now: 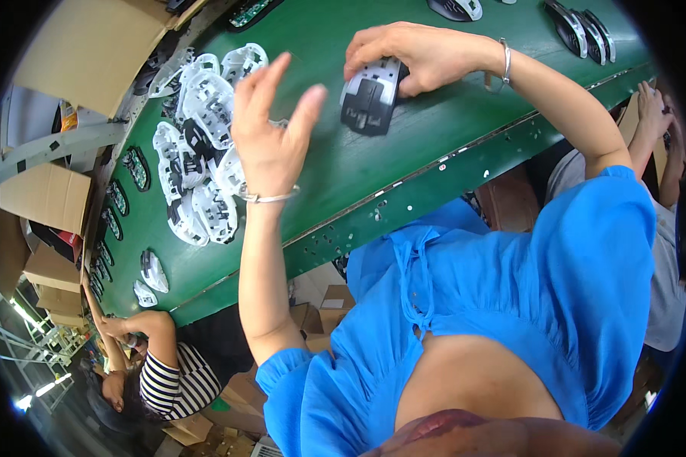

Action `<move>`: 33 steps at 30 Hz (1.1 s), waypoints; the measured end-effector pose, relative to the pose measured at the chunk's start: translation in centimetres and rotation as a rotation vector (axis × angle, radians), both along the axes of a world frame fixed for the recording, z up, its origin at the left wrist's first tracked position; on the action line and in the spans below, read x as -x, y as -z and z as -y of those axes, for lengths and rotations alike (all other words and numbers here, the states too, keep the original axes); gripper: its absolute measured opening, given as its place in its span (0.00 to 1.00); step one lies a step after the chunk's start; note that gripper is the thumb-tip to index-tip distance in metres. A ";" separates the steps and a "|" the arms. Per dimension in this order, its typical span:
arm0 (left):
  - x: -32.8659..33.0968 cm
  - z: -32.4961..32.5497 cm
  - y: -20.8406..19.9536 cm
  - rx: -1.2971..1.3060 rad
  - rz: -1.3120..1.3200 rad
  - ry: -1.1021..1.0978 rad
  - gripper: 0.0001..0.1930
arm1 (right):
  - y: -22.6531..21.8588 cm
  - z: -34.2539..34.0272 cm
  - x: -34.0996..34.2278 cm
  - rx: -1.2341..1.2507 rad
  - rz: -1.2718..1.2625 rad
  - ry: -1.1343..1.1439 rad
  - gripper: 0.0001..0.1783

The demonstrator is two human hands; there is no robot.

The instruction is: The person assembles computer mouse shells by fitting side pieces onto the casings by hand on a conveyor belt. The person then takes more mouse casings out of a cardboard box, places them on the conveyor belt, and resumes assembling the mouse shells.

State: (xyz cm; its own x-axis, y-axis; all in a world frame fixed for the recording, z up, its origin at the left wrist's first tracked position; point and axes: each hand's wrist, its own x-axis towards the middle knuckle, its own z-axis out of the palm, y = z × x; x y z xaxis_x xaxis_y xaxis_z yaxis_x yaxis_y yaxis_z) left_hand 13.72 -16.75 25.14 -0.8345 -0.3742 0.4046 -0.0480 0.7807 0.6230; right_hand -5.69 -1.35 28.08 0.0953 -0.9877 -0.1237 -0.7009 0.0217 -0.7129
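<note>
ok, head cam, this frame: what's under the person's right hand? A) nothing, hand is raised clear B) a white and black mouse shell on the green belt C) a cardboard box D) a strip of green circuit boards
B: the right hand rests its fingers on a white and black mouse shell lying on the green belt, while the left hand is raised open in front of the pile of white shells, holding nothing.

An assembly line: green conveyor belt (404,152), mouse shells (198,152), cardboard boxes (46,194).
</note>
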 end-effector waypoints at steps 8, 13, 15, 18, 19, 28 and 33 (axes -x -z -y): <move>1.4 1.7 2.2 0.565 0.523 -0.434 0.28 | -0.2 3.4 3.2 0.127 -0.235 -0.179 0.35; -2.9 4.9 2.6 0.656 0.525 -0.398 0.25 | 0.3 3.3 5.9 0.042 -0.248 -0.071 0.30; -4.1 5.7 2.4 0.628 0.535 -0.399 0.25 | -0.4 2.9 6.6 0.083 -0.332 -0.038 0.27; -6.0 7.1 2.6 0.626 0.561 -0.464 0.26 | -1.5 2.1 6.5 0.139 -0.639 0.180 0.27; -6.3 7.5 2.8 0.631 0.587 -0.498 0.26 | -1.6 1.4 5.8 0.127 -0.777 0.261 0.28; -2.5 5.4 0.3 0.749 0.650 -0.696 0.23 | -3.0 2.7 5.6 0.318 -0.980 0.546 0.27; 0.9 6.5 1.3 0.629 0.334 -0.627 0.30 | -3.6 11.4 13.3 0.438 -0.895 0.808 0.18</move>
